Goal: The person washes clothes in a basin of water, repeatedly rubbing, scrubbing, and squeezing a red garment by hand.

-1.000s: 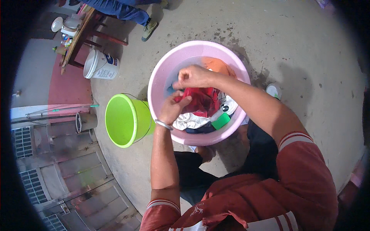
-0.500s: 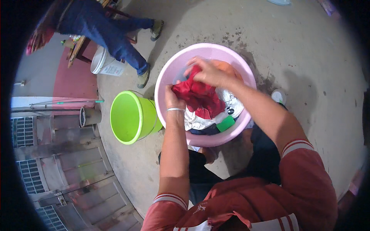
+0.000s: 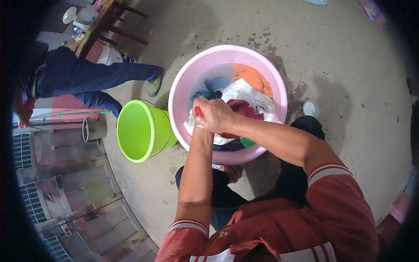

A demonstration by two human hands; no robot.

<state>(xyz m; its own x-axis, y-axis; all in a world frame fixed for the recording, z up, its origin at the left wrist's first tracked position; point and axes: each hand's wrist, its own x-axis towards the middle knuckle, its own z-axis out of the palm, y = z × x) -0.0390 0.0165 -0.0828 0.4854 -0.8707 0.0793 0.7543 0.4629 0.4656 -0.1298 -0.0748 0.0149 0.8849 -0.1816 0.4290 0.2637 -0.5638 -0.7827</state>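
Observation:
Both my hands are bunched together around a red cloth [image 3: 238,107] over the pink tub [image 3: 280,94]. My left hand [image 3: 200,120] grips it low on the left, largely covered by my right hand [image 3: 220,115], whose fingers are wrapped over the cloth; a bit of red shows between them. In the tub lie white cloth [image 3: 235,89], orange cloth [image 3: 253,78] and dark blue cloth [image 3: 214,85] in cloudy water, plus a green item [image 3: 247,142] by the near right rim, partly behind my right forearm.
A lime-green bucket [image 3: 135,131] stands left of the tub. Another person [image 3: 83,76] in blue trousers is at the upper left, near a wooden table [image 3: 98,26] and a white bucket [image 3: 109,56]. A small white container [image 3: 310,108] sits right of the tub; a grey bucket [image 3: 94,131] stands farther left.
My hands have closed together on the red cloth, the right one moving down over the left, bunching the cloth that was spread out. The other person has stepped further left.

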